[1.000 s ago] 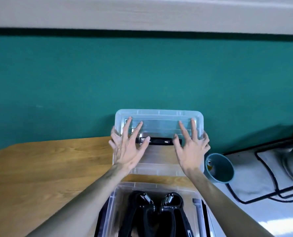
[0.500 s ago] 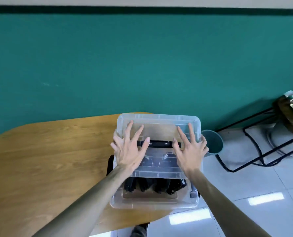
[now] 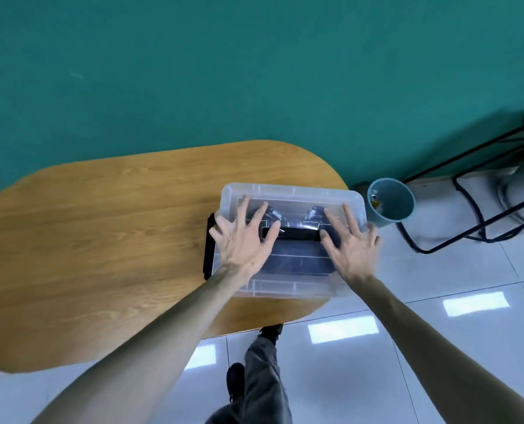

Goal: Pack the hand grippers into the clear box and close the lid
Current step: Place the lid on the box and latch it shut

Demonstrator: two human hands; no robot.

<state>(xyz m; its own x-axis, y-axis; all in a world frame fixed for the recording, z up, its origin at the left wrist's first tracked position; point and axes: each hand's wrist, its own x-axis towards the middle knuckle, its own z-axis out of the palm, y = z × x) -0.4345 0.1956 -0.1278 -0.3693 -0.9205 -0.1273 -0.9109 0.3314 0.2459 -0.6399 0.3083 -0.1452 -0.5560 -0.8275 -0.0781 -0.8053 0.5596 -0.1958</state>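
Observation:
The clear box sits at the right end of the wooden table, with its clear lid lying flat on top. A black handle runs across the lid's middle. Through the plastic I see the black hand grippers with their metal springs at the far side. My left hand presses on the lid's left half with fingers spread and straight. My right hand presses on the right half the same way.
A black flap sticks out at the box's left side. A teal bucket stands on the tiled floor right of the table, beside a black wire frame. A teal wall rises behind. My leg and shoe show below the table edge.
The lid came from beyond the box toward me and down onto it; it now covers the box fully, with both hands still flat on top.

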